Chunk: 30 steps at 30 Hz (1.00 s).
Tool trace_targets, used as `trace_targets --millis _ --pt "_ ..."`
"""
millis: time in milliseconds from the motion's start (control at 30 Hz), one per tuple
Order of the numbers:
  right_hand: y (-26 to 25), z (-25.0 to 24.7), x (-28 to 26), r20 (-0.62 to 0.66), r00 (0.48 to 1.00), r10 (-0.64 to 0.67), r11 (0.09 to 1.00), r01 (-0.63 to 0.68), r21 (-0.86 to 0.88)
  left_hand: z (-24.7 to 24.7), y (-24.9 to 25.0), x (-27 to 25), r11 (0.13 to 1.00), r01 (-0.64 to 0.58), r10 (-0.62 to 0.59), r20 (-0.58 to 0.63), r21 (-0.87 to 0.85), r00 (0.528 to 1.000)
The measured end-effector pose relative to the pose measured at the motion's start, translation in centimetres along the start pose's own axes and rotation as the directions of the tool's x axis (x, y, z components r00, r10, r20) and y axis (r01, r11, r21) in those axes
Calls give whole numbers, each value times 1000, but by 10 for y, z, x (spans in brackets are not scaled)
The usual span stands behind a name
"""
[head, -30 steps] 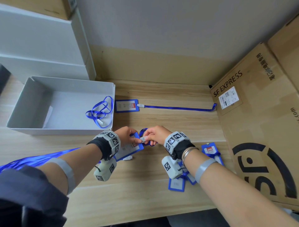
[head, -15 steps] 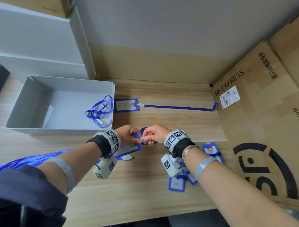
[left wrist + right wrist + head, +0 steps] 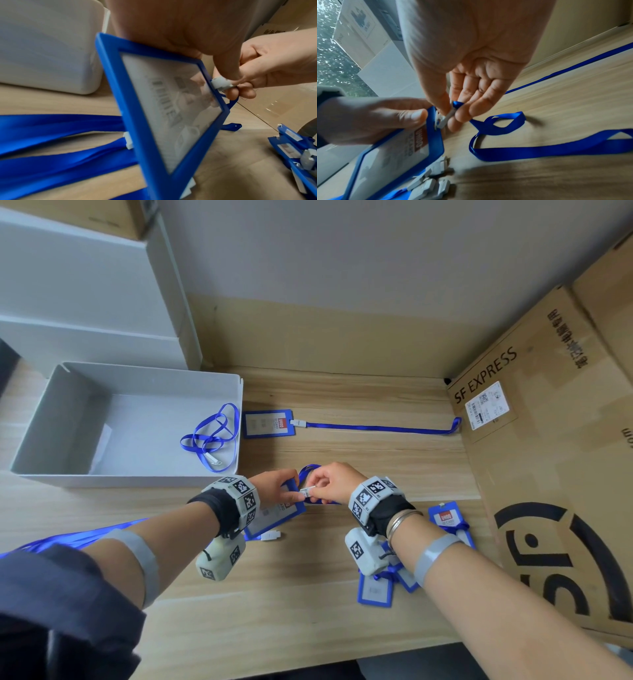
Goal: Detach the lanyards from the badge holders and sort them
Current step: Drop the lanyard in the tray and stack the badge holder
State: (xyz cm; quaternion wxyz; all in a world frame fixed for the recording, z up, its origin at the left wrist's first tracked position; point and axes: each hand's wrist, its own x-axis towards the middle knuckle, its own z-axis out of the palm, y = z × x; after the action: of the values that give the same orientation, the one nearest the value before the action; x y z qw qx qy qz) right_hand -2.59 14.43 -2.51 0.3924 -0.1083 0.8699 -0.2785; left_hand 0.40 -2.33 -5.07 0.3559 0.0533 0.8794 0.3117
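A rigid blue plastic badge holder [image 3: 171, 142] with a glossy clear window meets a satiny blue woven ribbon lanyard [image 3: 539, 150] at a matt pale-grey plastic clip [image 3: 445, 119]. They sit over a matt light wood-grain tabletop [image 3: 308, 611], beside a smooth white plastic bin [image 3: 130, 481] and a rough brown printed cardboard box [image 3: 565, 474].

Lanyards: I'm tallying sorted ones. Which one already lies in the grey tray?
The coiled blue lanyard in the grey tray, with no holder; the rest lie on the table.

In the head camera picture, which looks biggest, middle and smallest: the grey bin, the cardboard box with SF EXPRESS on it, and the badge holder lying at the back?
1. Cardboard box, nearer and cut off
2. Grey bin
3. Badge holder
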Motion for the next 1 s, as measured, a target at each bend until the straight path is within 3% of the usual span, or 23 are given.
trace_targets --millis 200,500,600,767,1000 --pt "-4 1 0 -39 999 -8 991 3 -133 -1 2 0 1000 -2 2 0 13 1000" --pt "-3 9 5 -47 999 19 996 -23 -86 -1 3 3 995 49 -44 -50 89 998" --pt "0 10 6 -17 999 48 996 -49 -80 -1 2 2 997 50 -47 -50 57 998" --pt "13 19 12 10 992 124 959 -117 -258 0 -6 -2 996 79 -79 -9 30 997" --pt "24 34 28 -92 982 165 941 -185 -284 3 -26 -11 984 164 -161 46 -74 986"
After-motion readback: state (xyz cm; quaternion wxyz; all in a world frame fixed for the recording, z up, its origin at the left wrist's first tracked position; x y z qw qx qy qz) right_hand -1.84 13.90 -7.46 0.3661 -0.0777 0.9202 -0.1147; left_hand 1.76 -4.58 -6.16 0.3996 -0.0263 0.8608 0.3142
